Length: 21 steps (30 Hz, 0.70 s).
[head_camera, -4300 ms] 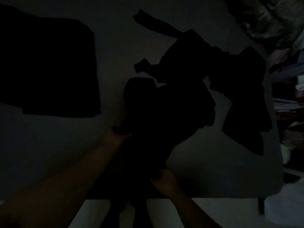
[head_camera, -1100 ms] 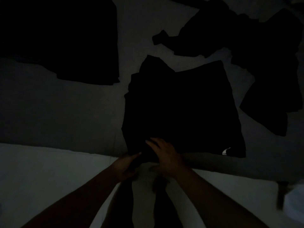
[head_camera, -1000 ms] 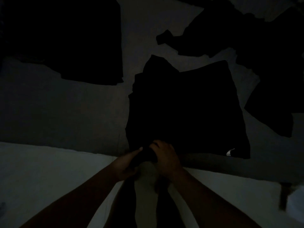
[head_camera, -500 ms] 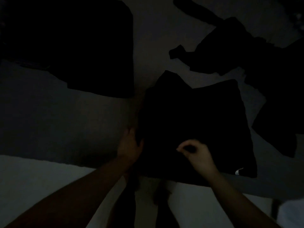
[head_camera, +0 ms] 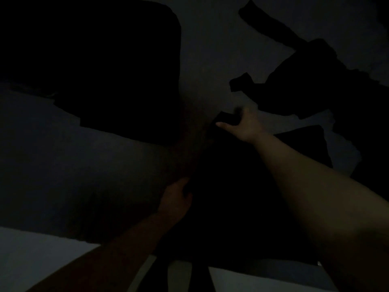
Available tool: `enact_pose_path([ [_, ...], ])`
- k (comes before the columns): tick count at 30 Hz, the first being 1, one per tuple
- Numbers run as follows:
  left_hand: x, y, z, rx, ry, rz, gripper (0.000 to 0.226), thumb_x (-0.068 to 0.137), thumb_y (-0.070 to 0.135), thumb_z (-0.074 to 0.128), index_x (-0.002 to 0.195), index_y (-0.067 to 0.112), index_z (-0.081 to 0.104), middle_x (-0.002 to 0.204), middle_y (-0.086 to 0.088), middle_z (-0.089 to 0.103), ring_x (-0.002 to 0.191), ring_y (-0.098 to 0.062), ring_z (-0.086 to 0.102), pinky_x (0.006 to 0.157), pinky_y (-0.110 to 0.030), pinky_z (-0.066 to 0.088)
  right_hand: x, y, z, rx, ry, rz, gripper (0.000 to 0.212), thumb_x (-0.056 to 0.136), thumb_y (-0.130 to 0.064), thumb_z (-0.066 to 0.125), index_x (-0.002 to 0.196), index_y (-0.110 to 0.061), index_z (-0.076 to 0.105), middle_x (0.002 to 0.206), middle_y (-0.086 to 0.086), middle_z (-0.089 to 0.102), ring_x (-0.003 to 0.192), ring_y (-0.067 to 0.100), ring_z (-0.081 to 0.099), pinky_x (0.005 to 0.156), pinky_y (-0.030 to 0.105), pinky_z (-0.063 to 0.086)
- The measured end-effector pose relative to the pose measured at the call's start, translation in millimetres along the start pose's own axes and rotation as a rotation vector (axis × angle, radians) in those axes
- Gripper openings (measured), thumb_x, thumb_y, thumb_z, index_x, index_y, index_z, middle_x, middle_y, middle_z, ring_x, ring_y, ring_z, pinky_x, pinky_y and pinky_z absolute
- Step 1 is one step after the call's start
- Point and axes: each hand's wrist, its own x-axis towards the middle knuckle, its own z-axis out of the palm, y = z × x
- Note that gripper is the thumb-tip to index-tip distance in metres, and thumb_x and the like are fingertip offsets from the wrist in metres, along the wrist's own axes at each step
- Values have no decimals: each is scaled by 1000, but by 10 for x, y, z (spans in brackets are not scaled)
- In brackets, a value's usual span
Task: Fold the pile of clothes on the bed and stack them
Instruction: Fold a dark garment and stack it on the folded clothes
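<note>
- Really dark shot, so everything's basically silhouettes on a pale bed [head_camera: 105, 186].
- The garment being worked on is the black one [head_camera: 242, 197] laid flat near the bed's near edge, right in front of the person. Looks like that spot was picked so both arms reach all of it.
- Left hand [head_camera: 175, 199] sits at the garment's left edge, fingers curled onto the cloth. My guess is it's pinning that side so the fabric doesn't slide.
- Right hand [head_camera: 244, 125] is stretched out to the far top corner, thumb spread wide and fingers around a flap of cloth there. It's blurry, so how tight the grip is I can't say. Probably pulling that corner straight or starting a fold.
- Big dark block at the far left [head_camera: 105, 70] has tidy straight edges, so I'd read it as the folded stack, kept apart from the mess.
- The unfolded pile [head_camera: 315, 81] is at the far right, crumpled, just beyond the right hand.
</note>
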Motion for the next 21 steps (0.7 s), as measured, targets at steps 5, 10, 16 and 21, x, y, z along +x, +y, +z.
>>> enact_pose_path([
  [5, -333, -476, -246, 49, 100, -154, 73, 67, 48, 43, 118, -2, 62, 119, -19, 63, 113, -31, 59, 98, -29, 40, -95, 69, 171, -32, -301, -38, 95, 65, -33, 84, 141, -6, 34, 143, 11, 41, 129, 25, 42, 102, 27, 35],
  [10, -82, -217, -346, 280, 59, -172, 69, 72, 50, 46, 127, 10, 56, 126, -16, 57, 116, -29, 54, 95, -29, 41, -214, -142, -190, 395, -303, -25, 23, 82, -24, 72, 102, -15, 64, 92, -5, 66, 79, 9, 60, 60, 8, 46],
  [16, 493, 554, -281, 69, 162, 140, 102, 64, 63, 66, 145, 12, 29, 145, -9, 40, 133, -23, 38, 110, -35, 33, -55, -147, -662, 880, -362, -9, 29, 90, -3, 49, 114, -15, 61, 111, 3, 66, 96, 15, 64, 83, 23, 52],
  [21, 882, 737, -203, 333, 36, -26, 72, 80, 47, 66, 138, 15, 40, 140, -13, 42, 131, -32, 38, 106, -40, 35, 20, 148, -389, 273, -132, 154, 61, 85, -40, 66, 133, -7, 47, 128, 3, 52, 115, 22, 53, 87, 23, 39],
])
